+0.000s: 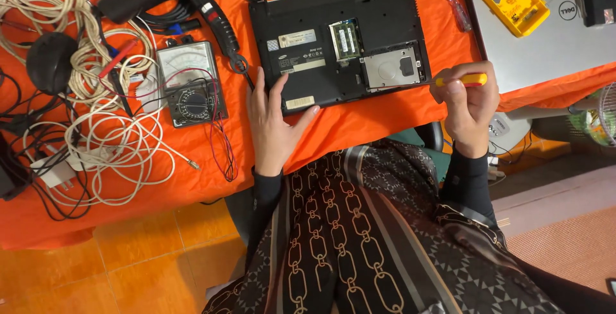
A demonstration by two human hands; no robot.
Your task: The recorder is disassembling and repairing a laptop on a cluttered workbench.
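- On the orange desk, we have the black laptop lying upside down, bottom cover off, memory stick and silver hard drive exposed.
- Left hand lies flat and open on the laptop's near left corner, gripping nothing, just pinning the case.
- Right hand is closed around a yellow-handled screwdriver, tip pointing left at the near right corner of the drive bay.
- To do this well, we judge: seat the tip square in the screw head before turning, push straight down the shaft, keep the left palm loaded so the case can't skate on the cloth.
- Risk as we see it: a slip gouges the drive; loose screws vanish on that cloth.
- Meter and white cables sit well left, apart from the work.
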